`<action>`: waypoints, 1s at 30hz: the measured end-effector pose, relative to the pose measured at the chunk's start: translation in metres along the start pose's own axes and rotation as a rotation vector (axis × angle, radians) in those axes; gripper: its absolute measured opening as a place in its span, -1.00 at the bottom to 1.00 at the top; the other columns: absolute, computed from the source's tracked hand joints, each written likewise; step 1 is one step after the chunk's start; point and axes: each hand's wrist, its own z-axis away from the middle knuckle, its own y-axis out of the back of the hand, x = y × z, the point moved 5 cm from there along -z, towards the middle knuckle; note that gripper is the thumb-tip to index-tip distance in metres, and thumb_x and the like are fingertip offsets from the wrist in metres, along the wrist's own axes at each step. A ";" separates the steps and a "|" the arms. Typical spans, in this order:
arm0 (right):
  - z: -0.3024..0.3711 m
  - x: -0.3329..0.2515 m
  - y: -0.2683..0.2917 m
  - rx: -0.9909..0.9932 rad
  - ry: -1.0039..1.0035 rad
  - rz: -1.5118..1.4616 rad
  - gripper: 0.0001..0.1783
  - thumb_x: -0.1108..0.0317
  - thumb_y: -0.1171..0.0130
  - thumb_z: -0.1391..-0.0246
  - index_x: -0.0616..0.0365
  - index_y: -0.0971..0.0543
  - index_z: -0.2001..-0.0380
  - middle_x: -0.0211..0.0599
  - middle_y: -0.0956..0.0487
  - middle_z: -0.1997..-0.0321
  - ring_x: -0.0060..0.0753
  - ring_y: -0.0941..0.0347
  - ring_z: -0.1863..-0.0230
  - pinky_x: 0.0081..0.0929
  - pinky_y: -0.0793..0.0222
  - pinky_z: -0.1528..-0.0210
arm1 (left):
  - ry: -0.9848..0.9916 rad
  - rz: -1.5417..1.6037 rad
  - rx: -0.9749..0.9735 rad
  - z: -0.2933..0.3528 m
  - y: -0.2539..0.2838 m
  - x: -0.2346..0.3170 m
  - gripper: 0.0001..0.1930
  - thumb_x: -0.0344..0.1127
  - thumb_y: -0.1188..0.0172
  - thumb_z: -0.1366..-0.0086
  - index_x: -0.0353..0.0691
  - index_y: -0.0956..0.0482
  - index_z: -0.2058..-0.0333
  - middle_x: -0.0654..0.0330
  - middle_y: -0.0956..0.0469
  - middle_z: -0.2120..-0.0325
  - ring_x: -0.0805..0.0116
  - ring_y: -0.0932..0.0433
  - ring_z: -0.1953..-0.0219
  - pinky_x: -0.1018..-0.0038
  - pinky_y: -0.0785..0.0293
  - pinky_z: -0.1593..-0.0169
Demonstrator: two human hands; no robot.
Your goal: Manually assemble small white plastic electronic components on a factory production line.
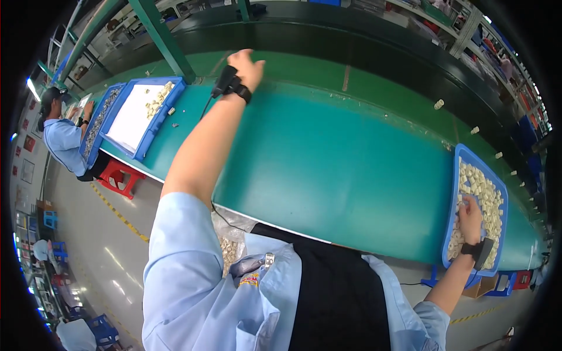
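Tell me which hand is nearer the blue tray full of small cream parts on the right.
Right. The right hand rests inside that blue tray, on the cream parts. The left hand is stretched far across the green belt, well away from it.

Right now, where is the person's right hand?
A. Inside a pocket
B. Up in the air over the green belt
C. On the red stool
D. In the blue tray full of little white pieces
D: the right hand rests among the little white pieces in the blue tray, while the left hand reaches out over the green belt.
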 end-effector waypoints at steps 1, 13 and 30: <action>-0.002 0.005 0.000 0.046 0.045 -0.011 -0.80 0.47 0.00 -0.02 0.26 -0.44 0.24 -0.29 -0.44 0.52 -0.51 -0.36 0.51 -0.52 -0.29 0.46 | 0.082 -0.029 0.062 -0.012 -0.006 -0.028 -0.49 -0.15 -0.30 0.02 -0.24 -0.44 0.10 -0.04 -0.43 0.15 0.06 -0.40 0.08 0.27 -0.34 0.03; 0.039 -0.011 0.022 0.253 0.123 -0.051 -0.79 0.41 0.00 -0.09 0.26 -0.45 0.21 -0.29 -0.42 0.39 -0.51 -0.29 0.44 -0.57 -0.25 0.36 | 0.316 -0.051 -0.259 -0.042 -0.087 -0.119 -0.43 0.00 -0.29 0.06 -0.21 -0.45 0.11 -0.05 -0.48 0.26 0.09 -0.49 0.21 0.25 -0.40 0.15; 0.074 -0.114 -0.005 0.150 0.280 -0.906 -0.71 0.33 0.11 -0.19 0.28 -0.36 0.08 -0.39 -0.38 0.42 -0.65 -0.26 0.45 -0.67 -0.24 0.38 | 0.157 1.334 -0.604 0.102 0.023 0.107 -0.79 -0.44 -0.20 -0.11 -0.32 -0.38 0.29 0.27 -0.50 0.41 0.60 -0.45 0.36 0.67 -0.38 0.31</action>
